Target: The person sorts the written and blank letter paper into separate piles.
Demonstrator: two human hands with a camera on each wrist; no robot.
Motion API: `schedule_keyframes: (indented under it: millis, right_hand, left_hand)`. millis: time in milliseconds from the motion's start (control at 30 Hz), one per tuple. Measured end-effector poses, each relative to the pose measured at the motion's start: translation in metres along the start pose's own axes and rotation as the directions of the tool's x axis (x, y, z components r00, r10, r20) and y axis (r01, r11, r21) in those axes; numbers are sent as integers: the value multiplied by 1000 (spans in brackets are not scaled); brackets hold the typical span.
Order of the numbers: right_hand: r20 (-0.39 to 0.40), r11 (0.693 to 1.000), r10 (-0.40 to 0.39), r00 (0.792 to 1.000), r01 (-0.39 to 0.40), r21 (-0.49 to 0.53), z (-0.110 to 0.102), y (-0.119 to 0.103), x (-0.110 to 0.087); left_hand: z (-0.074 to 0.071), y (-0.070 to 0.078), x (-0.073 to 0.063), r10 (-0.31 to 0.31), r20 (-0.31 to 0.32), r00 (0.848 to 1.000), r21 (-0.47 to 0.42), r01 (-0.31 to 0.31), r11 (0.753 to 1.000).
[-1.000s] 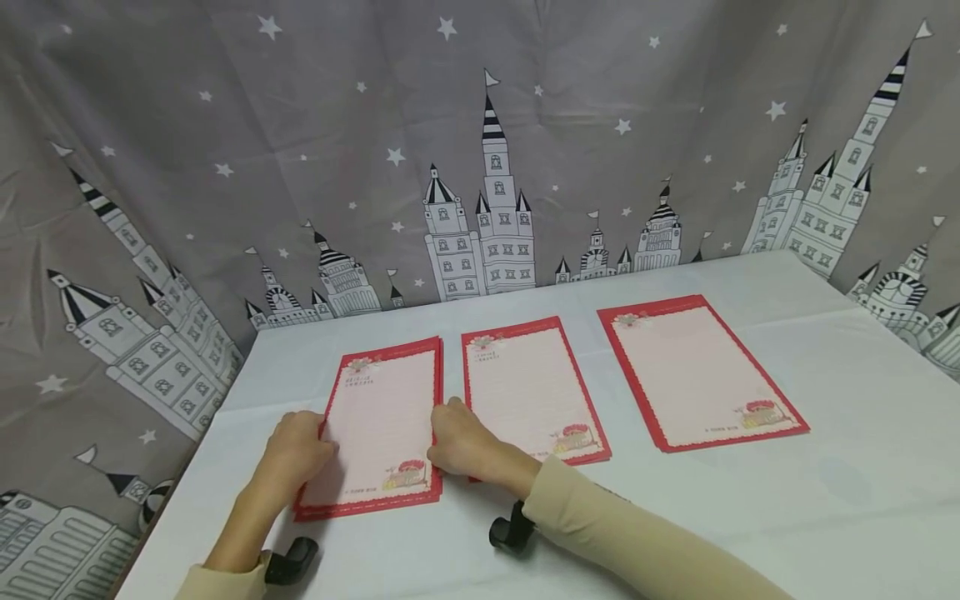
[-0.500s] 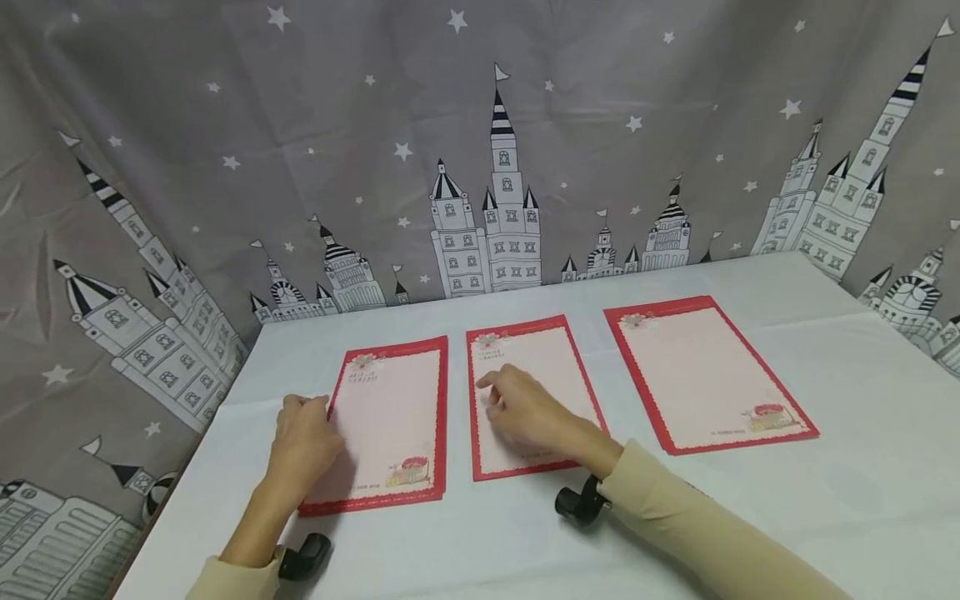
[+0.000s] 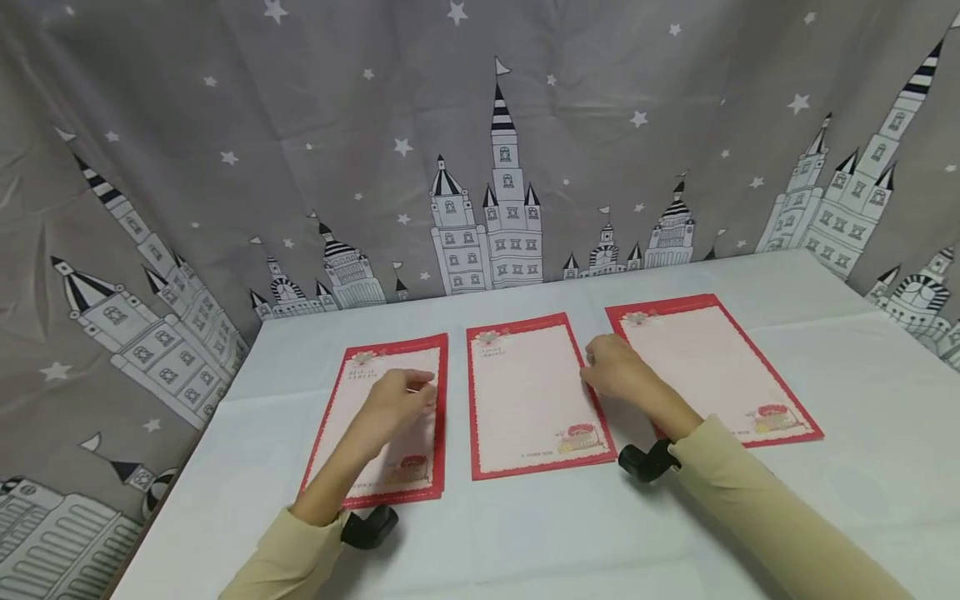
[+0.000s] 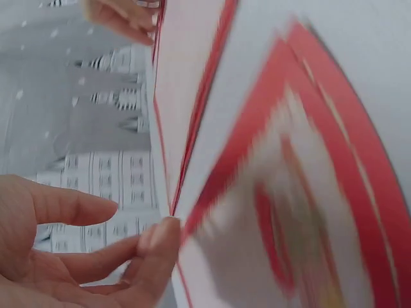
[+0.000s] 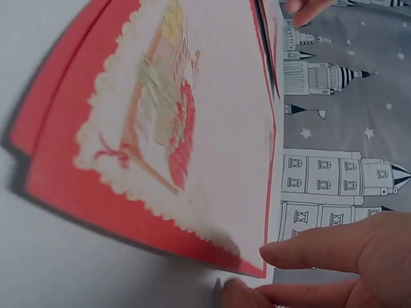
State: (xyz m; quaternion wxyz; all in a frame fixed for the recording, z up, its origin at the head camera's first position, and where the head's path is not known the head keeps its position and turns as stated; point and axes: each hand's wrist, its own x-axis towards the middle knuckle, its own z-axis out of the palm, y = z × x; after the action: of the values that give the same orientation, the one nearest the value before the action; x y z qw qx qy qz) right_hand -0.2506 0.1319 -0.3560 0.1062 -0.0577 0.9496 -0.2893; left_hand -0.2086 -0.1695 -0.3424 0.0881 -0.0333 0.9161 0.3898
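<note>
Three red-bordered sheets of letter paper lie in a row. Over the left stack of letter paper [image 3: 390, 492] hovers my left hand [image 3: 393, 406], fingers loosely bent toward the middle; the left wrist view shows nothing between them. Beside the right edge of the middle stack of letter paper [image 3: 525, 400] is my right hand [image 3: 618, 367]. In the right wrist view its fingertips [image 5: 273, 253] are at that edge, with a gap between thumb and finger; contact is hard to tell. The right sheet of letter paper [image 3: 705, 358] is partly hidden behind the right hand.
A white cloth [image 3: 540, 542] covers the table. Behind it hangs a grey curtain [image 3: 330, 100] printed with castles and stars. Black wrist-camera mounts [image 3: 369, 527] stick out below both sleeves. The left and middle stacks show slightly offset lower sheets.
My right hand has left the left stack, crossed the middle sheet and reached its right edge. The left hand has let go of the left stack's left edge and moved right over it.
</note>
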Motion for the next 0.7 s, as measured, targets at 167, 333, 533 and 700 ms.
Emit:
schedule_keyframes:
  millis: [167, 333, 533, 700]
  right_hand:
    - [25, 1000, -13, 1000, 12, 19, 2, 6, 0]
    - [25, 999, -31, 999, 31, 12, 6, 5, -1]
    - [25, 1000, -10, 1000, 10, -2, 13, 2, -5]
    - [7, 1000, 30, 1000, -30, 8, 17, 0, -9]
  left_hand:
    - [21, 15, 9, -82, 85, 993, -93, 90, 992]
    - [28, 21, 17, -115, 116, 987, -90, 126, 988]
    - [36, 25, 20, -109, 157, 982, -63, 120, 991]
    - [42, 27, 19, -75, 158, 985, -32, 81, 996]
